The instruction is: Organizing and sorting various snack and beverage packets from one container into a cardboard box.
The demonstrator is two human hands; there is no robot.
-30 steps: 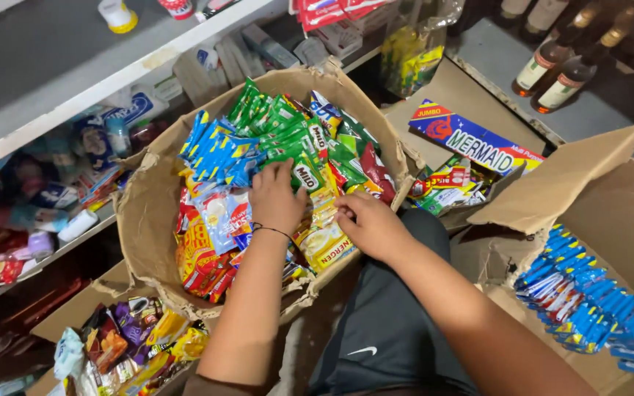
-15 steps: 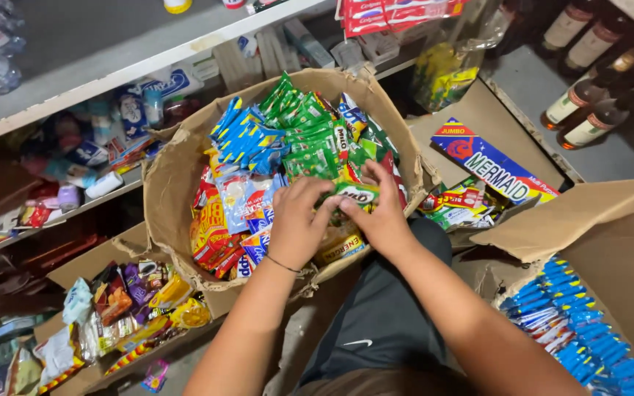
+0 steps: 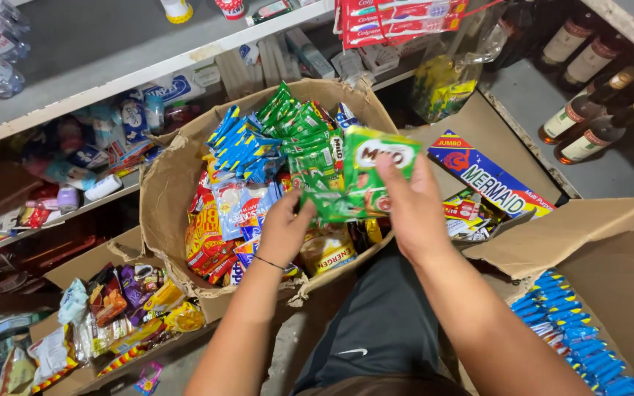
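The person's right hand [image 3: 414, 209] grips a strip of green sachets [image 3: 365, 176] by its near side, thumb across the front, lifted above the open cardboard box [image 3: 166, 198]. The left hand [image 3: 284, 231], with a thin dark band at the wrist, pinches the strip's lower left end, fingers closed on it. So the strip hangs between both hands, just above the packed goods and touching the tops of those beneath.

The likeliest trouble, judging from the hold: the strip is a chain of joined sachets, and pulling the two ends apart could tear it at a seam. Its trailing end seems to run down among the other green sachets [image 3: 299, 132] standing in the box, so a lift could drag neighbours out or topple the blue sachets [image 3: 240, 143] beside them. The box wall is already torn and sagging at the near rim, and leaning on it could spill the red and orange packets [image 3: 203, 235].

Farther off, a blue and red carton [image 3: 489, 176] lies right of the box, and bottles [image 3: 588, 125] stand beyond it.
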